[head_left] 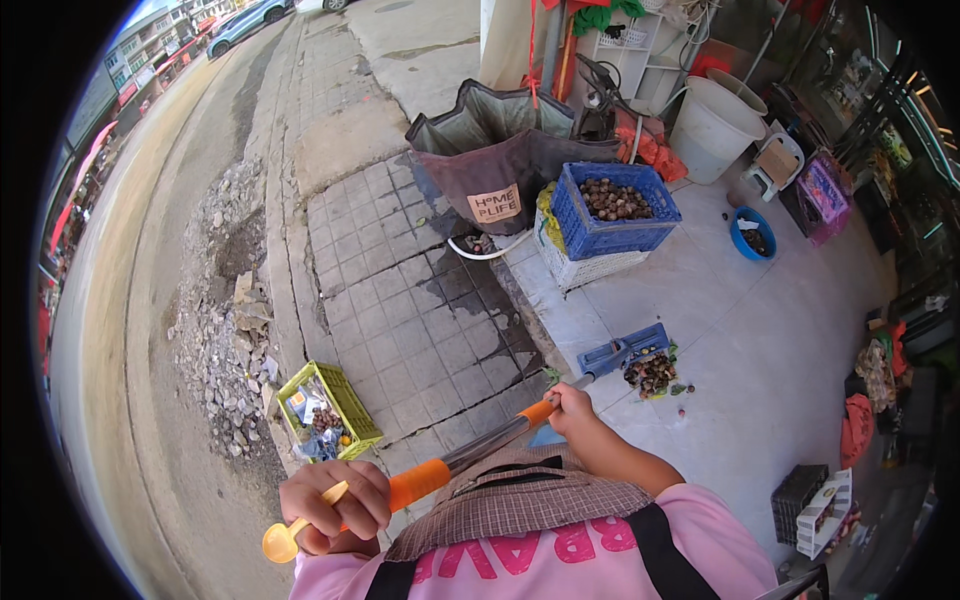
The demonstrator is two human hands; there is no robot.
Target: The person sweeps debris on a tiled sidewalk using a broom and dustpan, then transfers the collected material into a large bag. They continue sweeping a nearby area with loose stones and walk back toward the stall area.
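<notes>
Above paving (375, 250), left hand (338, 503) grips one spoon (280, 543) and, with right hand (571, 409), one shovel (490, 443).

And there's the long-handled tool (487, 447), held aslant, its shiny pole running from eight o'clock up toward two; two orange grips on it, and a broad blue head (598, 358) at the far end, low over the pale floor (735, 310); just beside that head, at four o'clock, a loose pile (650, 374) of small dark bits flecked with green leaf; down at seven, a little yellow spoon (281, 544), bowl tipped toward eight.
</notes>
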